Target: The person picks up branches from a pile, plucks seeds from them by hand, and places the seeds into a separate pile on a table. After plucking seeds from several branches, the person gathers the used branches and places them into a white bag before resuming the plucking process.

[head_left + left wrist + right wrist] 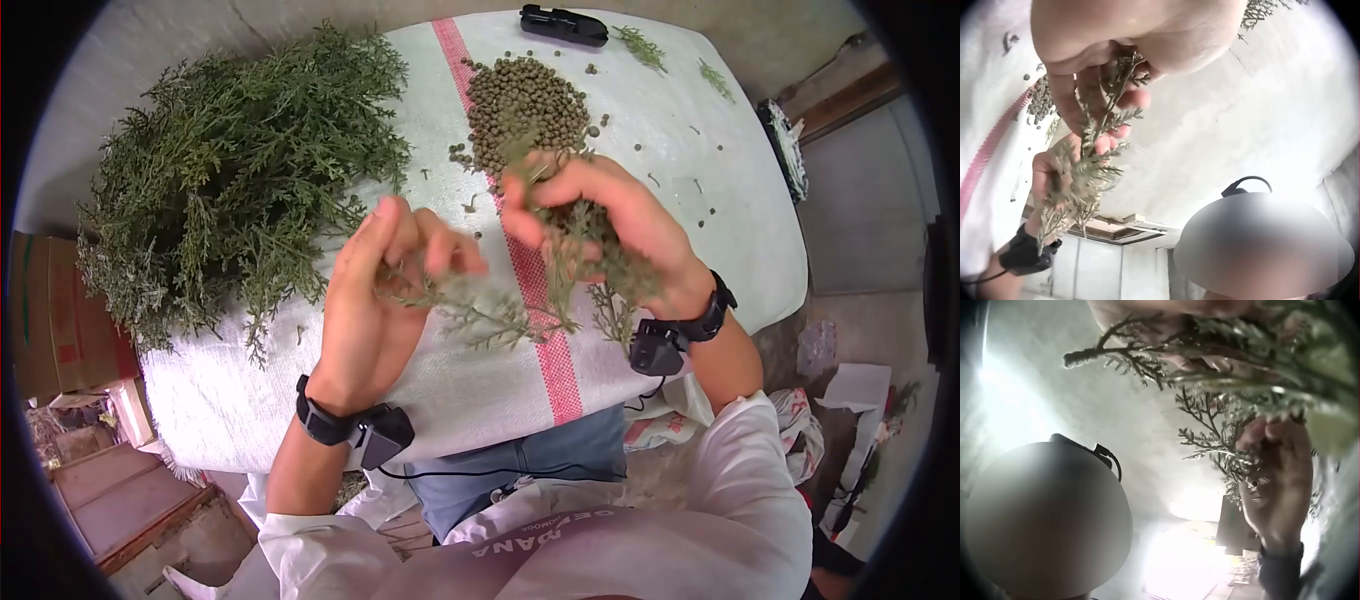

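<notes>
In the head view my left hand (365, 290), fingers bent, holds the end of a green conifer sprig (490, 320) that stretches toward the right hand. The left wrist view has this sprig (1107, 119) hanging from between the left fingers. My right hand (640, 220) curls round several leafy conifer sprigs (580, 240), blurred in the head view. A cut woody stem (1082, 357) sticks out of that bunch in the right wrist view. Just beyond the right hand lies a heap of small round brown cones (525, 105).
A big pile of conifer branches (240, 170) lies at the left on a white woven sack (430, 370) with a red stripe. A black object (563, 26) and small loose sprigs (640, 47) lie at the far edge. A cardboard box (75, 310) stands at the left.
</notes>
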The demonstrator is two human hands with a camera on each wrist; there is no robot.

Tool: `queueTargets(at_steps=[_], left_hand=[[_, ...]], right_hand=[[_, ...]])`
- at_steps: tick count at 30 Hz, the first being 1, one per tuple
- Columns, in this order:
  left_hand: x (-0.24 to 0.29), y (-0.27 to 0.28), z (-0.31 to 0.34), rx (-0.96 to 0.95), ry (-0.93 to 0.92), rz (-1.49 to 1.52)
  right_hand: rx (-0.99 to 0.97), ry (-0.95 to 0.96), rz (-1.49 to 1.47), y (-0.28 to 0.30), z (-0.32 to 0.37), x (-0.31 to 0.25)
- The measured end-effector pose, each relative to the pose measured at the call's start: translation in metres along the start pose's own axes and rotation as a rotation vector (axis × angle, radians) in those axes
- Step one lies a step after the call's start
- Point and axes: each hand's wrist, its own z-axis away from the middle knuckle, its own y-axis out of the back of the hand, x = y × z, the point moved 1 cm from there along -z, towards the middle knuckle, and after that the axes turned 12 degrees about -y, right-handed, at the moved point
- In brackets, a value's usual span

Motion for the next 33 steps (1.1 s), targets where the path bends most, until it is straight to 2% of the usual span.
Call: queueTargets(at_steps=[1,2,5,6,9,14,18,26,29,30,32,33], left_hand=[[0.003,0.003,0.002,-0.048,0.053,0.115],[0.007,0.005,0.001,-0.05,0.054,0.11],[0.013,0.008,0.003,-0.236,0.076,0.25],[0.012,0.004,0.005,-0.243,0.073,0.255],[0.014,-0.011,0.013,0.032,0.077,-0.053],[0.009,-0.02,0.016,0.11,0.011,-0.235],[0.004,-0.013,0.016,0.067,0.021,-0.32],[-0.002,-0.011,0.017,0.12,-0.105,-0.379],[-0.003,-0.007,0.014,0.159,-0.091,-0.325],[0.0,-0.008,0.013,0.155,-0.088,-0.329],[0.004,-0.012,0.013,0.168,-0.005,-0.346],[0.004,-0.014,0.013,0.171,0.039,-0.35]], right_hand=[[-0.054,-0.079,-0.101,0.0,-0.001,0.004],[-0.056,-0.075,-0.104,0.0,-0.003,0.005],[0.174,0.215,-0.188,0.005,-0.006,0.003],[0.178,0.219,-0.181,0.006,-0.007,0.005],[-0.18,-0.037,0.14,0.003,-0.013,0.014],[-0.163,-0.096,0.254,-0.007,-0.009,0.023],[-0.21,-0.194,0.213,-0.011,-0.01,0.024],[-0.103,-0.259,0.377,-0.015,-0.008,0.03],[-0.004,0.019,0.461,-0.015,-0.009,0.029],[-0.002,0.022,0.456,-0.014,-0.009,0.026],[0.26,0.301,0.588,-0.007,-0.005,0.012],[0.271,0.299,0.588,0.0,-0.004,0.006]])
